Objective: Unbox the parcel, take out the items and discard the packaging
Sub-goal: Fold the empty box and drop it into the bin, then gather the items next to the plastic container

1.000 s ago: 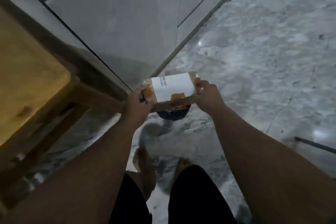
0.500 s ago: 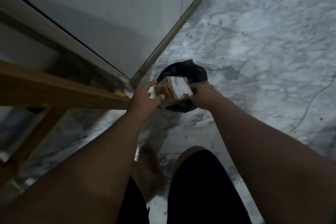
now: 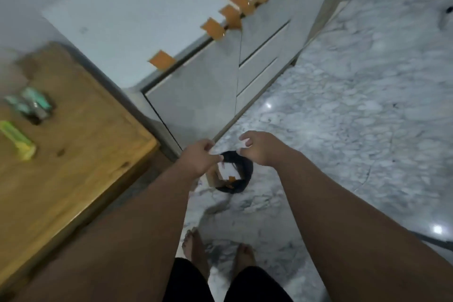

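Well, the cardboard box (image 3: 224, 175) lies in the black bin (image 3: 247, 171) on the floor, where packaging belongs; left hand (image 3: 197, 160) and right hand (image 3: 257, 151) hover just above it, each grip slack and empty; green items (image 3: 17, 141) sit well apart on the table (image 3: 85, 167), presumably keepers.

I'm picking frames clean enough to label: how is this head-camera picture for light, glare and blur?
Head view: dim, bluish light; motion blur softens the whole frame, worst on the green items on the wooden table at left; two small glare spots shine on the marble floor; the box in the black bin is soft, its label unreadable.
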